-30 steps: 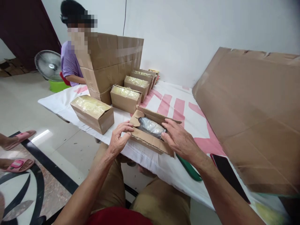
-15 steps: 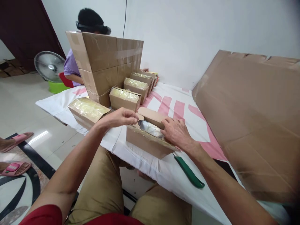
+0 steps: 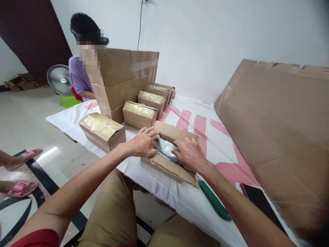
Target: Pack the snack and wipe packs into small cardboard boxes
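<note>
A small open cardboard box [image 3: 169, 168] lies on the white and pink cloth [image 3: 195, 120] in front of me. Inside it is a grey item wrapped in clear plastic [image 3: 166, 149]. My left hand [image 3: 144, 142] rests on the box's left end, fingers bent over the end flap and the wrapped item. My right hand [image 3: 189, 154] presses down on the right end of the wrapped item, fingers curled into the box. The box's long flaps stand open on both sides.
Several small boxes topped with yellowish plastic [image 3: 102, 128] stand in a row to the left, beside a tall carton [image 3: 123, 79]. A person in purple [image 3: 78, 77] sits behind it. A green-handled tool [image 3: 214, 205], a phone [image 3: 262, 204], and a large flat cardboard sheet [image 3: 277, 130] lie right.
My left hand moved from above the box's left flap down onto the box's left end. My right hand stayed on the wrapped item. The view shifted slightly.
</note>
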Available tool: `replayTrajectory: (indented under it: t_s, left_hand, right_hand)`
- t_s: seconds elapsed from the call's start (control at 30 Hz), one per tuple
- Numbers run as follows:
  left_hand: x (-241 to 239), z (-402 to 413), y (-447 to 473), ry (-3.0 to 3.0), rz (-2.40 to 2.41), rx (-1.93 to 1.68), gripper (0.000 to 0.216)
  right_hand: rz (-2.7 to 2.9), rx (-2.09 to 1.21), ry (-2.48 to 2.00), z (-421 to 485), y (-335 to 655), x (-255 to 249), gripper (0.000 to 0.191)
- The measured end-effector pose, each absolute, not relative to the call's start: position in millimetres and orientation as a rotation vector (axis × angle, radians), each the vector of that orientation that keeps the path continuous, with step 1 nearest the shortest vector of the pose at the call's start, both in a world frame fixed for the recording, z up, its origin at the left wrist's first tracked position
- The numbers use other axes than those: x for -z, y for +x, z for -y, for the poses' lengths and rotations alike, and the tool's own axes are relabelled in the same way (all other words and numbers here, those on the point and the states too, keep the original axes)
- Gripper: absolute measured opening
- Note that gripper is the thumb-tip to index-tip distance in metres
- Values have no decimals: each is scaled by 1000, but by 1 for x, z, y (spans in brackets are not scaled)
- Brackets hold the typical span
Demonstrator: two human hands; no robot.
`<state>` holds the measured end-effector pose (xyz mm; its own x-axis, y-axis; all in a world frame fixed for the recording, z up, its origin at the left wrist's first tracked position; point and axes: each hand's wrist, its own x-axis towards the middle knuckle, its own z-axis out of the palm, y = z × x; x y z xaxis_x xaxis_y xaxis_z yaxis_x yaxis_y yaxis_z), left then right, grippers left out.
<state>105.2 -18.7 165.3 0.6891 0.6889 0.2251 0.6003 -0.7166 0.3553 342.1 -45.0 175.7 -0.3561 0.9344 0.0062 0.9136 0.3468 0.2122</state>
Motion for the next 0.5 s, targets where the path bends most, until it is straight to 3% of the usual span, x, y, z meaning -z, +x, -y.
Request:
replayTrajectory:
  t_s: [0.1,0.37,0.5]
  left_hand:
    - [-159,26,110,2686,-1029,-618,27]
    - [-150,42,118,2691,-1246,-771,16]
    - [-142,54,104,2332,-1481,-1152,45]
  right_hand:
    - [-2458,-289,1702,45,339,-176,24]
    - [-2490,-283,1777,49,336,-175,17]
    - [-2496,-213,1822,51,338,-174,15]
